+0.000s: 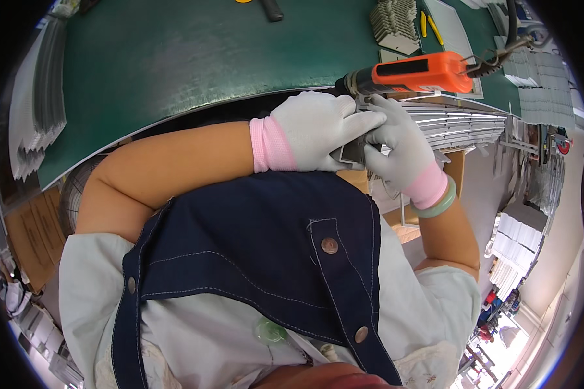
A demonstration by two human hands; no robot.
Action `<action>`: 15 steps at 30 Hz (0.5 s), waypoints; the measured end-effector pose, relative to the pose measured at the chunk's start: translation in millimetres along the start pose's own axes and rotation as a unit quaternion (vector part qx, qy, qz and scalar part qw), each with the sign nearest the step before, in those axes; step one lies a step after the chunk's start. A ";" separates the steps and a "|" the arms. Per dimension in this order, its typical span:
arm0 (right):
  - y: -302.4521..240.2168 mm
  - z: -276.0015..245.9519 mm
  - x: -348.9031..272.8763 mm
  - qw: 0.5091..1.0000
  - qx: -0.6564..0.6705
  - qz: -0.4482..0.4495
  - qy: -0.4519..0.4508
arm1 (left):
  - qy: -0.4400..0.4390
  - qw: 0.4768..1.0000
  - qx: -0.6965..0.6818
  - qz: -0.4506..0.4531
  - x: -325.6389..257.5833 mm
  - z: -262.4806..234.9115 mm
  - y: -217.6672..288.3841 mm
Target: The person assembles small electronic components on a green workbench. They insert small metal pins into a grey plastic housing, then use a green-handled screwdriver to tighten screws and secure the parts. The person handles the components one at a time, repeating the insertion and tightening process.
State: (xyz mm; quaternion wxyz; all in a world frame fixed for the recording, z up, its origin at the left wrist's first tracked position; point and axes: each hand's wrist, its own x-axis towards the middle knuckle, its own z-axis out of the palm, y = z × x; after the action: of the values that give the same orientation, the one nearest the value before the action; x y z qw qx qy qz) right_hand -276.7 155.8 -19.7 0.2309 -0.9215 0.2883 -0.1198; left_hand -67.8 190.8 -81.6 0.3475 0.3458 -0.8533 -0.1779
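Note:
My left hand (318,129), in a white glove with a pink cuff, is closed on a small grey angular metal piece (353,154) near the table's front edge. My right hand (401,146), gloved the same way, grips this piece from the other side, its fingertips meeting those of the left. Most of the piece is hidden behind the gloves. Just beyond my fingers lies an orange and black electric screwdriver (422,72), level, its black nose pointing left, close to the left knuckles. A metal hook and dark cord join its right end.
The green table (207,55) bears a stack of pale ridged pieces (396,26) and yellow-handled pliers (431,27) at the far right. Long silver strips (461,123) lie right of my hands. Thin panels (40,97) stand at the left; a cardboard box (34,240) sits below.

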 end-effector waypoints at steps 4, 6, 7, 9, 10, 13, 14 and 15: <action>-11.4 -2.6 -8.4 0.985 -0.119 -0.017 0.121 | 0.028 0.999 -0.021 -0.022 2.1 -0.1 0.2; -17.8 -2.0 -15.9 0.981 -0.104 0.019 0.165 | 0.017 0.999 -0.017 -0.026 3.1 -0.8 1.0; -19.6 -0.8 -18.6 0.977 -0.098 0.040 0.188 | 0.010 0.999 -0.017 -0.026 3.8 -0.8 1.4; -22.2 5.3 -20.5 0.979 -0.095 0.040 0.177 | 0.007 0.999 -0.024 -0.034 5.3 -1.2 1.7; -27.2 5.8 -21.3 0.980 -0.113 0.046 0.160 | 0.006 0.999 -0.027 -0.038 6.4 -1.7 1.7; -35.3 3.8 -23.8 0.979 -0.154 0.044 0.128 | 0.005 0.999 -0.025 -0.043 6.9 -3.0 2.9; -36.2 2.8 -23.7 0.980 -0.152 0.042 0.122 | 0.002 0.998 -0.025 -0.049 6.9 -3.5 2.8; -37.5 2.0 -24.2 0.981 -0.151 0.044 0.118 | -0.002 0.998 -0.028 -0.051 7.9 -4.0 2.4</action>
State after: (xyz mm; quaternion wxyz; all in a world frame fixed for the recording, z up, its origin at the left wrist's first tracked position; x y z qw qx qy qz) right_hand -277.6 198.0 -5.0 0.0587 -0.9116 0.3687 -0.1721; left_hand -70.2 186.6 -73.7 0.3458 0.3789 -0.8297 -0.2199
